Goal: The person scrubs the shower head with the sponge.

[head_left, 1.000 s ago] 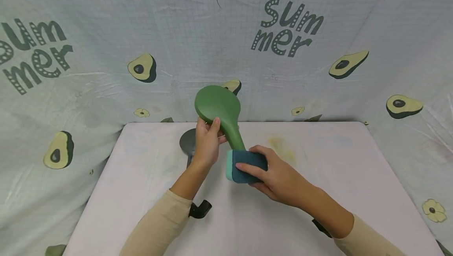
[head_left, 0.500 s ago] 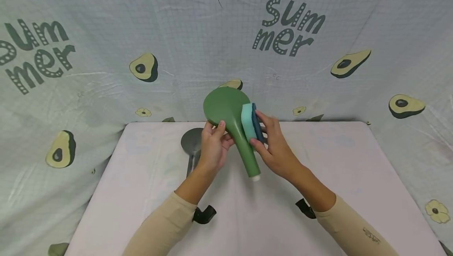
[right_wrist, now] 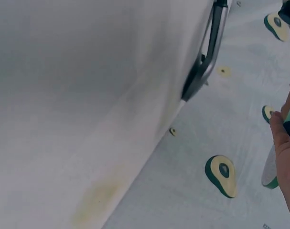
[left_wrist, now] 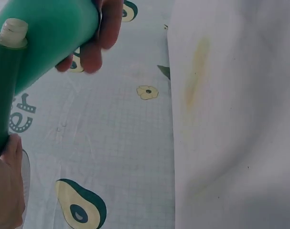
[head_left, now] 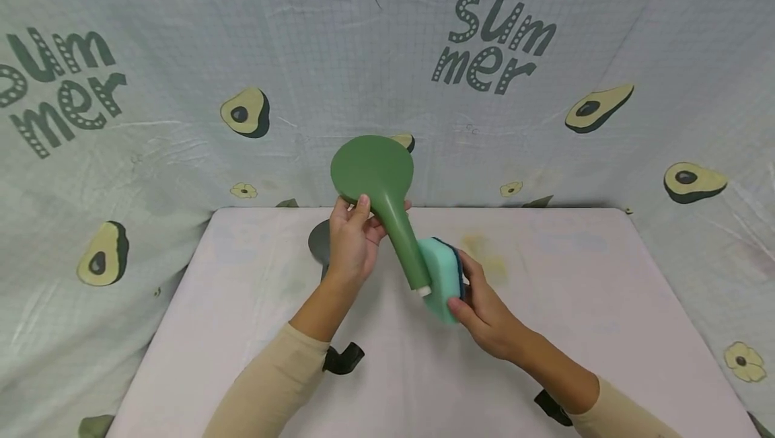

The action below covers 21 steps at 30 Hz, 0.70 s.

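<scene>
Left hand [head_left: 353, 243] grips green showerhead [head_left: 377, 179], partly hiding grey showerhead [head_left: 319, 243]; right hand [head_left: 489, 317] holds sponge [head_left: 444, 278].

You face a pinkish-white table [head_left: 605, 276], with avocado-printed cloth [head_left: 363, 75] hanging beyond its far edge, left and right.

My head cam looks forward and down from furthest back, over most of the table [head_left: 575, 303] to the sheet [head_left: 339, 54]. Left wrist cam's way closer, turned sideways so the table edge [left_wrist: 174, 119] runs vertical; the right one's also close, tilted, edge diagonal. All three share the sponge [head_left: 442, 280] and yellow stain [head_left: 484, 256].
</scene>
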Each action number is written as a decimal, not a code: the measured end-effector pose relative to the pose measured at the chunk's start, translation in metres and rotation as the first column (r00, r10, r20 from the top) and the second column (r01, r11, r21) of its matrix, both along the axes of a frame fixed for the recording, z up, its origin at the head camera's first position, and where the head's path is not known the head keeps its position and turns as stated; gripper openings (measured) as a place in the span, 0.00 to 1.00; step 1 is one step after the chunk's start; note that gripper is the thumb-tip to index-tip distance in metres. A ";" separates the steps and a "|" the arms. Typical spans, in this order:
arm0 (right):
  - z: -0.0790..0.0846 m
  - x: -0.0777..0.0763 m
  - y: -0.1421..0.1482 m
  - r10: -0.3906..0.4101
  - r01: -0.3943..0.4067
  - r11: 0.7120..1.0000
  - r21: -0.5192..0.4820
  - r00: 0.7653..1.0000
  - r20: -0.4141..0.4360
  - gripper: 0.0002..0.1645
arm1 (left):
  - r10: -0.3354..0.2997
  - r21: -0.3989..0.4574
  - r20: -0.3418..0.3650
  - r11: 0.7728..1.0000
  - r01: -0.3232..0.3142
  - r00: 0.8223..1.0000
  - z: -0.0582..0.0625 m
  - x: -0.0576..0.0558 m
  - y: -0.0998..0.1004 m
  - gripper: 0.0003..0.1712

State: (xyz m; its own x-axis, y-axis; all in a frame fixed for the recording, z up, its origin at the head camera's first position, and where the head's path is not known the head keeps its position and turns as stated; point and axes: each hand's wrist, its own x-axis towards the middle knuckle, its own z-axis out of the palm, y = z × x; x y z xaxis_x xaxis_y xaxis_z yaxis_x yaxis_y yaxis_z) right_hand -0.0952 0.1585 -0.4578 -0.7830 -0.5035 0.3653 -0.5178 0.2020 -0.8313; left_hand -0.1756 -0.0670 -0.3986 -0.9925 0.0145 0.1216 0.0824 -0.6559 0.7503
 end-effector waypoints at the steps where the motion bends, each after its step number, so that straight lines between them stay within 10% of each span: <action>1: 0.000 -0.002 0.000 -0.001 0.001 1.000 -0.007 1.000 0.001 0.44 | -0.005 0.001 0.000 1.000 0.005 1.000 0.000 0.000 0.000 0.23; 12: 0.027 -0.030 -0.013 -0.085 0.093 0.994 -0.057 0.988 0.128 0.43 | -0.037 0.000 0.083 0.999 0.037 0.996 -0.002 0.001 0.009 0.11; 21: 0.008 -0.007 0.002 -0.030 0.031 0.999 0.030 0.999 -0.013 0.47 | 0.002 0.022 0.041 1.000 -0.003 0.999 0.000 -0.004 -0.001 0.21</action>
